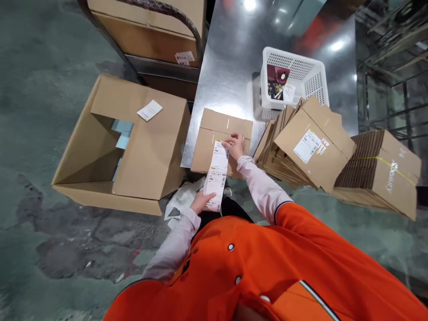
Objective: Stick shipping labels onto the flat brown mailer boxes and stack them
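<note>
A long white strip of shipping labels (217,174) stretches between my two hands. My left hand (201,202) pinches its near end, close to my body. My right hand (235,145) pinches the far end and holds it down on a small closed cardboard box (214,129). That box lies at the near edge of a shiny metal table (230,58). Pale pink sleeves under an orange vest cover my arms.
A large open cardboard box (133,147) stands on the floor at left, a small paper (149,110) on its flap. Right of the small box lie flattened cartons (307,147), one labelled, and a strapped bundle (381,171). A white basket (301,76) holds small items. Crumpled paper (182,200) lies by my legs.
</note>
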A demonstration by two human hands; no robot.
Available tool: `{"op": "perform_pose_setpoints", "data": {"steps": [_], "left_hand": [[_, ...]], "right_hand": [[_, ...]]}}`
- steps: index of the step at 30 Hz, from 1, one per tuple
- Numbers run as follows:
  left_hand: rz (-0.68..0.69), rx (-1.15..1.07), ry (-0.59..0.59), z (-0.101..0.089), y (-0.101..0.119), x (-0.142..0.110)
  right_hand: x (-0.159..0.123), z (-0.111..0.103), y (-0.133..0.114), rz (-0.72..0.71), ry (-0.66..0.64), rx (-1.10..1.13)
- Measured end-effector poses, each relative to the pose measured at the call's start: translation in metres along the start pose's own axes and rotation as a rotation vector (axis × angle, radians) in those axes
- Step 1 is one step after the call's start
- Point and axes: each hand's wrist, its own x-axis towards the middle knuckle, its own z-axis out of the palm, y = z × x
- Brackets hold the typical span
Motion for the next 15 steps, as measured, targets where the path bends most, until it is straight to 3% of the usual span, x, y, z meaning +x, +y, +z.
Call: {"op": "perform_pose_setpoints", "data": {"steps": [2,5,7,9,11,13,15], "left_hand": [[-0.018,0.013,0.019,-0.009,-0.017,-0.026],[-0.031,0.02,0.05,-0.024,-0.02,-0.05],[0.002,-0.004,0.1,-0.034,-0.004,-0.047],[0.089,-0.029,0.159,-0.04,0.025,-0.028],[0.223,0.007,0.217,-0.039,0.061,0.002],[0.371,0.114,0.267,-0.03,0.096,0.035],[0.5,0.216,0.257,-0.016,0.125,0.065]], "right_hand": [[0.005,0.01,-0.002,-0.106,-0.02,-0.099],[-0.022,0.023,-0.007,-0.42,-0.236,-0.222],[-0.061,0.028,-0.005,-0.597,-0.443,-0.209],[-0.103,0.027,0.005,-0.653,-0.575,-0.104],[-0.134,0.02,0.022,-0.532,-0.517,0.005],[-0.143,0.01,0.04,-0.2,-0.247,0.055],[-0.134,0.002,0.051,0.154,-0.02,0.078]]}}
